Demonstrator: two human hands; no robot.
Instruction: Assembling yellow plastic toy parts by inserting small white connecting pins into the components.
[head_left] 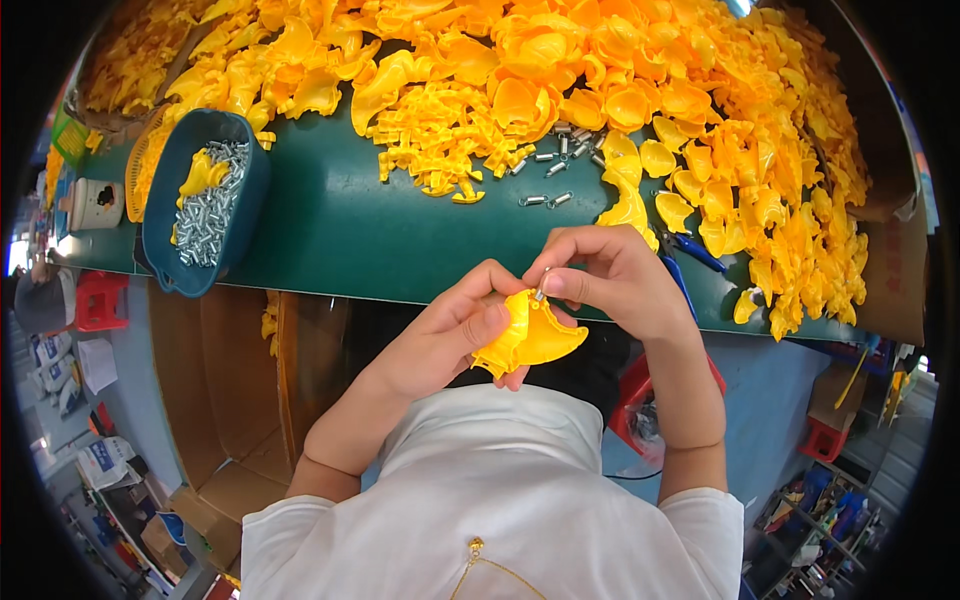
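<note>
Green worktable (pixel 330 235) heaped with yellow plastic parts (pixel 560 80). Left hand (pixel 450 335) curled, gripping a yellow shell (pixel 535 340); right hand (pixel 610 280) pinches a small metal spring (pixel 541 292) against it.

Place: assembly workshop | green workbench (pixel 330 235) | heaped yellow plastic parts (pixel 600 80) | blue tub of springs (pixel 205 200) | cardboard boxes (pixel 215 400)

A green worktable (pixel 340 240) stands over a grey-blue floor (pixel 130 380), with cardboard boxes (pixel 240 400) and red stools (pixel 100 300) beneath.
</note>
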